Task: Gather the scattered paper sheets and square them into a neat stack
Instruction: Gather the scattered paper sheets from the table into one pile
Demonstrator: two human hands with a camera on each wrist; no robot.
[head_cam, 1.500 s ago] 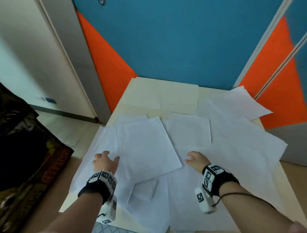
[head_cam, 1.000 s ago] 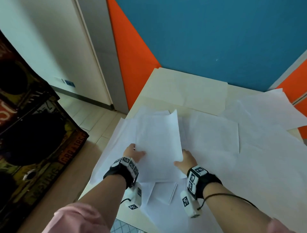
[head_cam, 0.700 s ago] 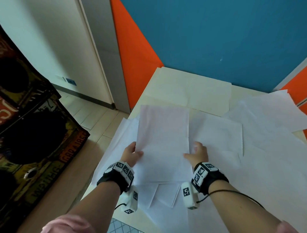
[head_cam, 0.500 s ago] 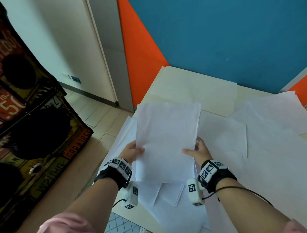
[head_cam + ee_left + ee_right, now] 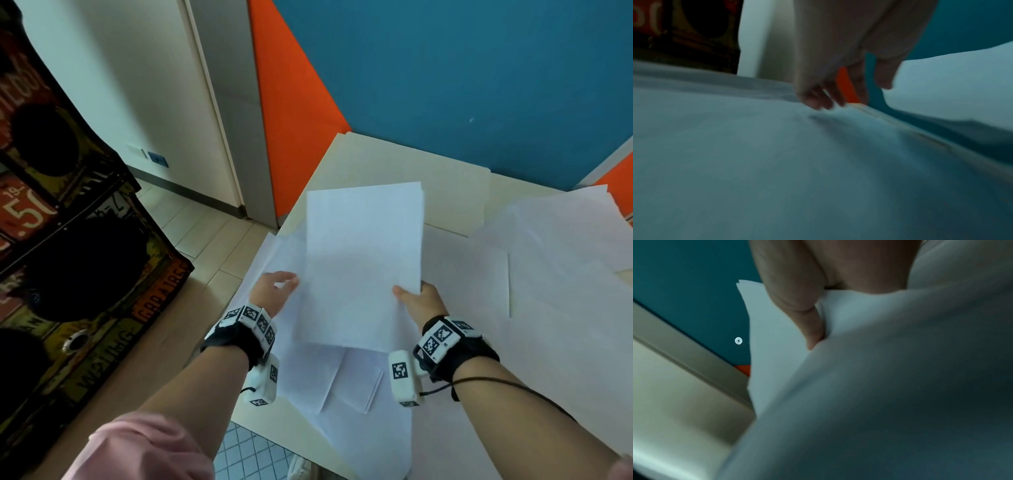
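A thin stack of white sheets (image 5: 359,267) is lifted off the table, tilted up at its far end. My right hand (image 5: 416,301) pinches its right edge; in the right wrist view the thumb (image 5: 809,318) presses on top of the sheets (image 5: 772,337). My left hand (image 5: 274,291) is off the stack, just left of its edge, with fingers spread. In the left wrist view its fingertips (image 5: 818,100) touch a loose sheet (image 5: 756,162) lying on the table. More loose sheets (image 5: 548,274) overlap across the table, right of the stack and under it.
The cream table (image 5: 534,195) stands against a blue and orange wall (image 5: 445,85), with a cream folder (image 5: 428,171) at its back. A dark printed cabinet (image 5: 68,257) stands on the floor to the left. Some sheets overhang the table's left and near edges.
Both hands gathered sheets from the table's left part and lifted them as a stack. Since half a second ago my left hand has let go of the stack's left edge; my right hand still holds it.
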